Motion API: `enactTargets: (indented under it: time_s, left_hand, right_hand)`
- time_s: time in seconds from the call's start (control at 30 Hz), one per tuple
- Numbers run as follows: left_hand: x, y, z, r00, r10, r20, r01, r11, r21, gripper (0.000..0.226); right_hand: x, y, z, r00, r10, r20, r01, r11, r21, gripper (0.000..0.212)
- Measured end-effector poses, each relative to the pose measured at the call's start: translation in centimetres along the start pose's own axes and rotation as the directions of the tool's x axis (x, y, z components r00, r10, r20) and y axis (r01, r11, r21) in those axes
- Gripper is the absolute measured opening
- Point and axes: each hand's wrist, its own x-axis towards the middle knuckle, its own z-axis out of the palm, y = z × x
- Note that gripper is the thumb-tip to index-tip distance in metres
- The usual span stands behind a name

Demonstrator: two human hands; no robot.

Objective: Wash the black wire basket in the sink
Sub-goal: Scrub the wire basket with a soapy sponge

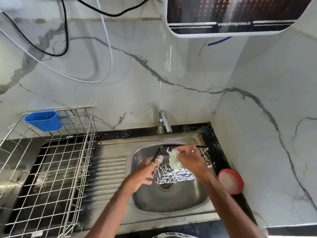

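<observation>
Tilting over the basin of the steel sink (171, 202), the black wire basket (178, 176) is held clear of the drain (165, 185), its far rim up near the sink's back edge and its black-and-white patterned base turned toward the camera. The left hand (145, 171) grips the basket's left end, fingertips white with suds and somewhat blurred. The right hand (190, 157) is closed round a pale green cloth (174, 161), which hangs down inside the basket against its wires. The two hands are apart, one at each end of the basket.

Behind the basin a chrome tap (164, 121) stands at the sink's back edge, its spout curving forward. The ribbed drainboard (109, 169) runs off to the left of the basin. On the narrow black worktop (219, 157) at the sink's right edge lies a round red-rimmed lid (230, 181), just beside the right forearm. At the worktop's left end stands a silver wire dish rack (51, 169), with a blue plastic cup (42, 120) hooked on its back rim. On the marble wall above, a black cable (66, 40) and a white cable (110, 54) hang in loops, and a water purifier (236, 14) is mounted at the upper right.
</observation>
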Motion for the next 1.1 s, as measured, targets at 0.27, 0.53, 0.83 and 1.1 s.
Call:
enactTargets:
  time_s: [0.27,0.53,0.83,1.1]
  left_hand:
    - [0.1,1.1,2.3,0.978,-0.182,-0.105,0.176,0.982,-0.062,0.014]
    - [-0.1,0.1,2.5,0.976,-0.08,-0.204,0.063,0.994,-0.087,0.037]
    - [-0.5,1.0,3.3,0.981,-0.035,-0.189,0.027,0.999,-0.041,0.006]
    - [-0.9,1.2,2.9,0.979,-0.049,-0.196,0.046,0.999,-0.021,0.013]
  right_hand:
    - [-1.1,0.1,0.8,0.999,-0.025,0.049,0.031,0.99,-0.137,0.036]
    - [0.7,1.4,-3.3,0.973,-0.152,-0.175,0.12,0.976,-0.181,0.04]
    - [0.2,3.4,0.1,0.904,-0.373,-0.209,0.303,0.904,-0.302,0.087]
    - [0.3,1.8,2.9,0.852,-0.523,0.014,0.503,0.812,-0.295,0.035]
